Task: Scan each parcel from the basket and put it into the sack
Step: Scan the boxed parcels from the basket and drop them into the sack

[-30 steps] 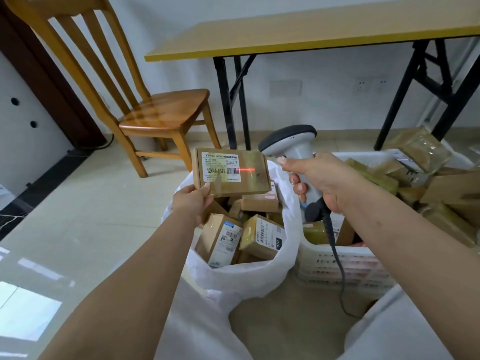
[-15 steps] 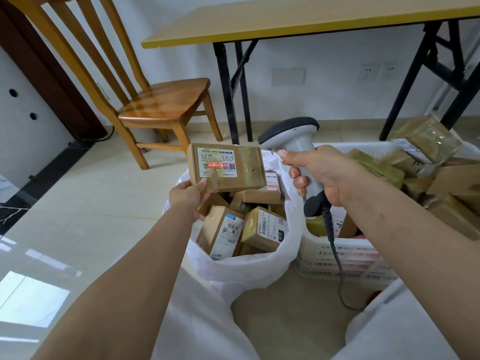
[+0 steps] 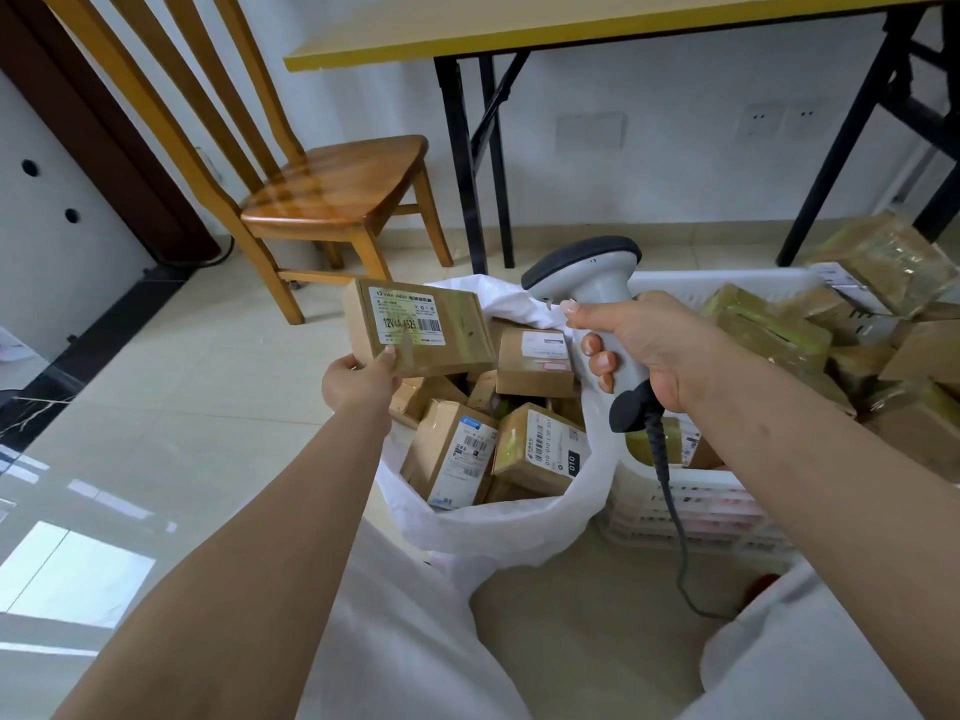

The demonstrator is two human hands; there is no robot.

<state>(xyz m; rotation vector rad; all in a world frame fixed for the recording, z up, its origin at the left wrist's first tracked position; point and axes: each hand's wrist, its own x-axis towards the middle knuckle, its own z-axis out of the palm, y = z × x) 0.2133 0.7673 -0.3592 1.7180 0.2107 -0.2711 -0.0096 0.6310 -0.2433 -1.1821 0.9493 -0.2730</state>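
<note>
My left hand pinches the lower edge of a flat brown parcel with a white barcode label, tilted above the left rim of the white sack. Several labelled cardboard parcels fill the sack. My right hand grips the handle of a grey barcode scanner, its head pointing left toward the held parcel. No red beam shows on the label. The white basket at the right holds several tape-wrapped parcels.
A wooden chair stands behind the sack on the tiled floor. A yellow-topped table with black legs spans the back. The scanner's black cable hangs down in front of the basket. My knees in pale trousers fill the foreground.
The red scan line on the parcel's label has gone out. The parcel has tipped and dropped slightly toward the sack's rim, still in my left hand. The scanner stays aimed left.
</note>
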